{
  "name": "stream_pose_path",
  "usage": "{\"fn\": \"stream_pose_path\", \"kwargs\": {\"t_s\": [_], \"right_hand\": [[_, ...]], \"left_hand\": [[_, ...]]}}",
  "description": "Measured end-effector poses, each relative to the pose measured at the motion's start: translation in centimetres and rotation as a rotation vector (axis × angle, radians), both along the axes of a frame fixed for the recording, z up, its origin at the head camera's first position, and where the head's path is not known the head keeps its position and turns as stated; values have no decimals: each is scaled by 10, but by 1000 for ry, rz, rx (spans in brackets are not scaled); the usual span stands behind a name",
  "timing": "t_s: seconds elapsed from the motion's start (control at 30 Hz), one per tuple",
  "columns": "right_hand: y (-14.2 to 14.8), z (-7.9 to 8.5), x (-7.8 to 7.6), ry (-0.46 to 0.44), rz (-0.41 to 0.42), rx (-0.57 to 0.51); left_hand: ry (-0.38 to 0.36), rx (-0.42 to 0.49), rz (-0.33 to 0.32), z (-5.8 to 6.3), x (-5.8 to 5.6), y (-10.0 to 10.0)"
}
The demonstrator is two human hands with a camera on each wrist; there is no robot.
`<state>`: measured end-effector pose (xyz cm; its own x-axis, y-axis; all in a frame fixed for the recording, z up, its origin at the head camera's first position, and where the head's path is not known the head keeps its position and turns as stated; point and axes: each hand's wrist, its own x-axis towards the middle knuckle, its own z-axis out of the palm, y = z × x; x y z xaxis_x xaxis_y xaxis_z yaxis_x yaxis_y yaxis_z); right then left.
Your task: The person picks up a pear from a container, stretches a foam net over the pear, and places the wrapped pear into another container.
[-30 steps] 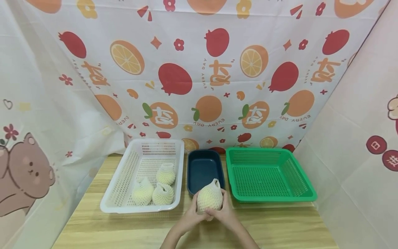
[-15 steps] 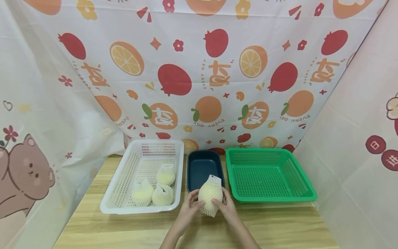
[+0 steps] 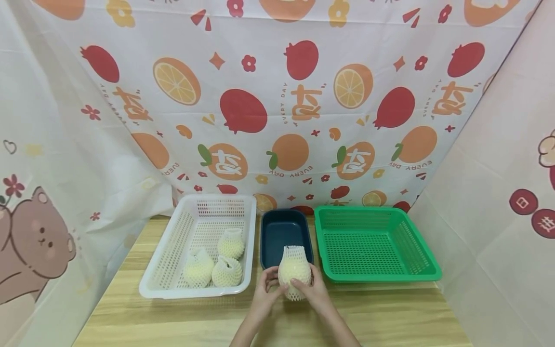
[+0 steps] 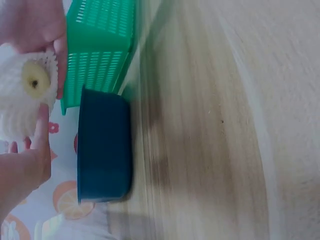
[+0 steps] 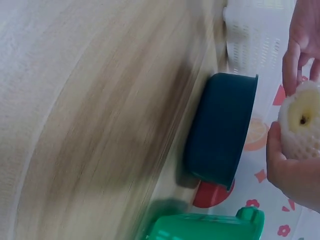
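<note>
In the head view, my left hand [image 3: 265, 293] and right hand [image 3: 318, 291] hold one round, pale yellow, pear-like fruit [image 3: 296, 271] between them, just in front of the dark blue tray [image 3: 284, 236]. A white foam net [image 3: 295, 252] wraps the fruit, its loose end standing up. Both wrist views show the fruit's bare underside, with a dark dimple, through the net's opening; the fruit [image 4: 35, 80] is raised above the table. My left fingers touch one side of it, and my right fingers and thumb touch the other.
A white basket [image 3: 162, 270] at left holds three net-wrapped fruits [image 3: 227, 271]. At right stands a green basket [image 3: 377, 277]. All the containers sit on a wooden table [image 3: 195, 323] before a fruit-print cloth [image 3: 321, 120].
The fruit has turned in my hands: its loose net end leaned right and now stands upright. My left fingers have shifted on its side. The baskets and tray stay put.
</note>
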<state>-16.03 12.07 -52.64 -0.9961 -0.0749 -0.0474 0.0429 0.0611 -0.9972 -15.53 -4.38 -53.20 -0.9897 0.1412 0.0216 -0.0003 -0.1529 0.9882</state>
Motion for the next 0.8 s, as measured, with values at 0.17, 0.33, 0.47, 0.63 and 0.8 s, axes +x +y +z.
{"fn": "stream_pose_path", "kwargs": {"t_s": [0.17,0.33,0.47,0.63,0.8], "right_hand": [[1,0,0,-64,48,-56],[-3,-2,2,-79,121,-87],[-6,0,2,-37,158,-83],[-6,5,1,33,173,11],[-11,8,-7,52,138,-53]], "left_hand": [[-68,78,-44,6,4,-7],[-104,56,-156,5,5,-11],[-115,135,-224,1,5,-13],[-111,183,-249,-1,9,-16],[-75,321,-269,2,12,-20]]}}
